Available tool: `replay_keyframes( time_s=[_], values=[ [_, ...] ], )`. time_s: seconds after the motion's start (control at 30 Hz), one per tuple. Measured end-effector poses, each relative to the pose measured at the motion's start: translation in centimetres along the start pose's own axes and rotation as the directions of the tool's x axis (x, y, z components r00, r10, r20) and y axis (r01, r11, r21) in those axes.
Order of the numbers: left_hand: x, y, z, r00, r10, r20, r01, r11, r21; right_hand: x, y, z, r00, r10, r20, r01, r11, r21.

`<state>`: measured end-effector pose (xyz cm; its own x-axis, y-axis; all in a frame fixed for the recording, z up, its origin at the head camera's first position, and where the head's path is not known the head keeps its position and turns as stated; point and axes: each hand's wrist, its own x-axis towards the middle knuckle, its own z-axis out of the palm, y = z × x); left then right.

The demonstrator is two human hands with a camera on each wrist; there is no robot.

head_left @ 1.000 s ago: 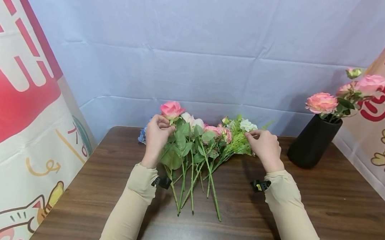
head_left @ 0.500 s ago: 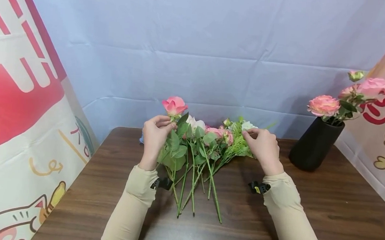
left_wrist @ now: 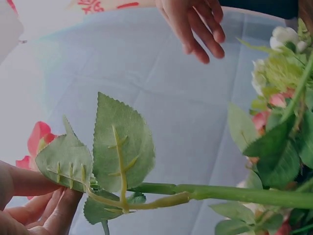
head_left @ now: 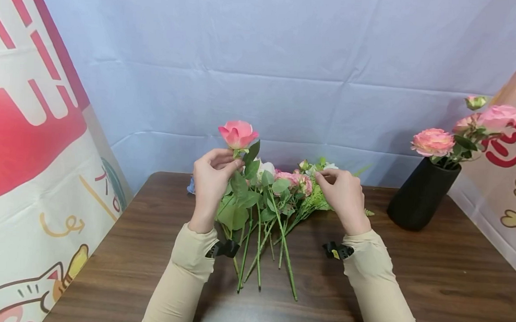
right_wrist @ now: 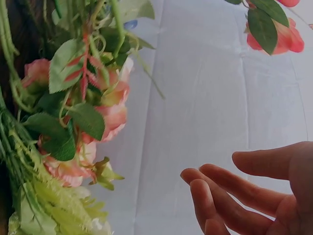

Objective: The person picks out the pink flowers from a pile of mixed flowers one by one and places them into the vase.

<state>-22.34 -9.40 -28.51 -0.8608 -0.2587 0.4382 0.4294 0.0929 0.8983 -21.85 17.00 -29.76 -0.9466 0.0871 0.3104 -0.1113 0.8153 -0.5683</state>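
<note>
My left hand point(head_left: 211, 185) pinches a pink rose point(head_left: 237, 135) by its stem just beneath the bloom, lifting the head above the pile. In the left wrist view the rose's green stem point(left_wrist: 234, 194) runs to the right, with serrated leaves point(left_wrist: 122, 142) near the fingers. My right hand point(head_left: 343, 196) hovers over the right side of the flower pile, its thumb and fingers apart and nothing between them in the right wrist view. Pink-orange flowers point(right_wrist: 112, 115) and light green foliage point(right_wrist: 68, 200) lie close to it. Where the rose's stem ends is hard to tell among the others.
Several flowers with crossing stems point(head_left: 282, 239) lie on the brown wooden table point(head_left: 408, 283), a blue bloom point(head_left: 191, 186) at their left. A black vase point(head_left: 424, 194) with pink flowers point(head_left: 433, 142) stands at the right. A pale blue cloth point(head_left: 271, 60) hangs behind.
My left hand has raised the pink rose slightly and shifted it to the right. The right hand has moved left, over the foliage.
</note>
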Motion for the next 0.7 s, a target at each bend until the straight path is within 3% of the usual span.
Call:
replay_keyframes(
  time_s=[0.3,0.5,0.7],
  values=[
    [-0.7,2.0,0.1,0.993,0.084,-0.079,-0.095,0.984,-0.148,-0.5,-1.3,-0.2,0.998,-0.039,-0.045,0.040,0.999,0.031],
    [-0.9,2.7,0.3,0.981,0.141,-0.137,-0.168,0.961,-0.219,-0.7,-2.1,-0.2,0.995,-0.060,-0.077,0.066,0.995,0.072],
    [-1.1,2.5,1.3,0.976,0.149,-0.158,-0.194,0.925,-0.326,-1.0,-3.1,0.2,0.987,-0.105,-0.120,0.119,0.986,0.118]
  ],
)
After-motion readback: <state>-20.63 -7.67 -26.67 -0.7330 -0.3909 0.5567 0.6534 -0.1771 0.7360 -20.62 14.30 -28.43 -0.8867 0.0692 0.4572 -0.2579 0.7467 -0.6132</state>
